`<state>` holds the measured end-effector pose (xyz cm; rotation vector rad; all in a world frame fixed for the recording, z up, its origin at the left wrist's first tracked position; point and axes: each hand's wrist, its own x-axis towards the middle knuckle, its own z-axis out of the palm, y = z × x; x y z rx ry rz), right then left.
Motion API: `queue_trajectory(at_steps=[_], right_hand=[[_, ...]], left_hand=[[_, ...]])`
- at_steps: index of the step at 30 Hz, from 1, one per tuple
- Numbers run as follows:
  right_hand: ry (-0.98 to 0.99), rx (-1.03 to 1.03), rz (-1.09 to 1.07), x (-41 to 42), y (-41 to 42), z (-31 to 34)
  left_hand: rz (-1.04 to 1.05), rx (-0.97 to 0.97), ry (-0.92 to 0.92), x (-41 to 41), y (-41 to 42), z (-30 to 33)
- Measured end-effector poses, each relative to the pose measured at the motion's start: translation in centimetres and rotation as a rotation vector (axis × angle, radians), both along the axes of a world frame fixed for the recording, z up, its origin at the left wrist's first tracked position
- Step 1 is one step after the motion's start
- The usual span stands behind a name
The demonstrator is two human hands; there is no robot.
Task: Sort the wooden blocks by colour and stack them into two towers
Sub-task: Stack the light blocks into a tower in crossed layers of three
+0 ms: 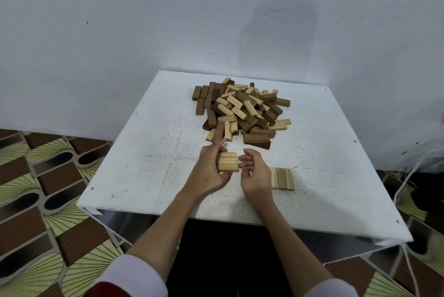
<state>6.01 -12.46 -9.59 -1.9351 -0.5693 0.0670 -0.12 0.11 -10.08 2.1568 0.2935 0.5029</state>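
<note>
A mixed heap of light and dark wooden blocks (242, 110) lies at the far middle of the white table (144, 169). My left hand (211, 171) grips a side-by-side set of light blocks (227, 161) from its left, thumb under the near edge. My right hand (255, 171) has its curled fingertips at the set's right end; whether it grips is unclear. A flat row of light blocks (283, 178) lies just right of my right hand, partly hidden by it. A large dark block (256, 140) sits at the heap's near edge.
The table stands against a pale wall (168, 20), with patterned floor tiles (36, 176) to the left and right. Loose white cords (406, 176) hang at the right. Bare tabletop stretches left of my hands and along the near edge.
</note>
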Motion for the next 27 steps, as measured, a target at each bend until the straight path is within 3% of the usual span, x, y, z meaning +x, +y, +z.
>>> queue_trajectory(at_steps=[27], right_hand=[[0.034, -0.019, -0.008, 0.19, 0.15, -0.27]], left_hand=[[-0.01, 0.011, 0.021, -0.08, 0.12, -0.07]])
